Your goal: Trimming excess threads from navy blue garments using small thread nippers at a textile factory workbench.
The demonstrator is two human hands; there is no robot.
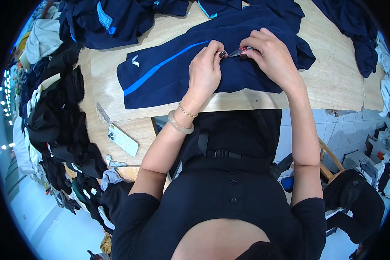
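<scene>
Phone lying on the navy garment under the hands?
No, the phone lies on the wooden surface, apart from the navy garment.

Left hand (206, 71) pinches navy garment (169, 84) on counter (329, 86); right hand (268, 54) holds red-and-metal tool (242, 50), tip leftward. Phone (123, 139) left of both hands.

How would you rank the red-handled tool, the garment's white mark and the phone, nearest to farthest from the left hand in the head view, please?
1. Red-handled tool, just right of the left hand.
2. White mark, left, on the navy garment.
3. Phone, lower left.
</scene>
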